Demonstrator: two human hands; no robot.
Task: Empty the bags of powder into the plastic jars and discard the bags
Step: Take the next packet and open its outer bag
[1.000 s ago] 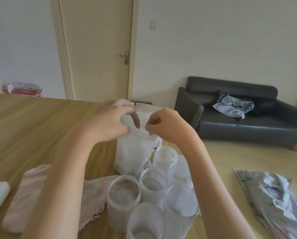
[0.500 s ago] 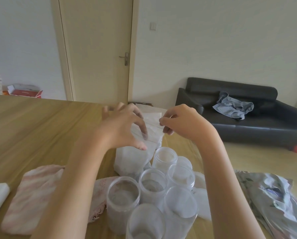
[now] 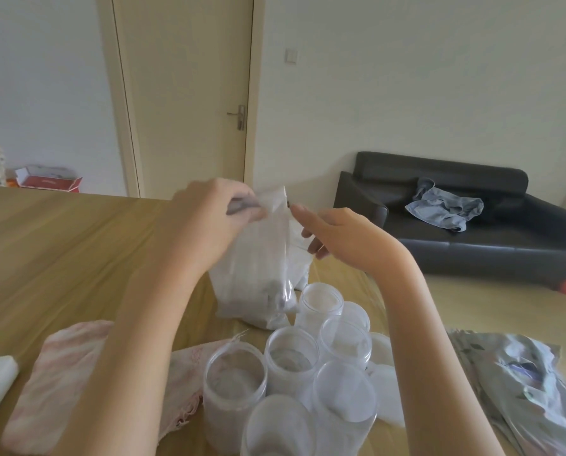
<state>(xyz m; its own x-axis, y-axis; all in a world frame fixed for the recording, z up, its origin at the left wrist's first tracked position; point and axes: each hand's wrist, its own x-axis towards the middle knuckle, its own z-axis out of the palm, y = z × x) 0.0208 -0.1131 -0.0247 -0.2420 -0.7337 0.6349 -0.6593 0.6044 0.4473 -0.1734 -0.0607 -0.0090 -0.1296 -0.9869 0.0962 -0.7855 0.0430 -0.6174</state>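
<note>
Comparing this moment with half a second back, the bag [image 3: 258, 258] has turned: its top edge then faced the camera between the two hands, and now it stands nearly edge-on, one upper corner poking up between them. The left hand [image 3: 209, 225] has slid up to the bag's top left, where its fingers curl over the plastic and pinch it, some fingertips showing grey through the film. The right hand [image 3: 337, 232] has let its pinch go; its fingers now lie fairly straight and together, the tips touching the bag's right edge just below the corner. The bag is upright, its base on the table [image 3: 61, 251] just behind the cluster of jars [image 3: 291, 366].

I judge the seal is being worked open and that pouring has not begun (the bag is full at the bottom, and no jar is under its mouth).

Much is unclear. The left hand and the bag top are smeared by motion, so I cannot tell whether the mouth is open or sealed. A dark patch low in the bag could be contents or a shadow. The jars are clear, and which of them hold powder is hard to judge; the nearest are cut off by the bottom edge. A crumpled foil bag [image 3: 521, 383] at right runs out of view.
</note>
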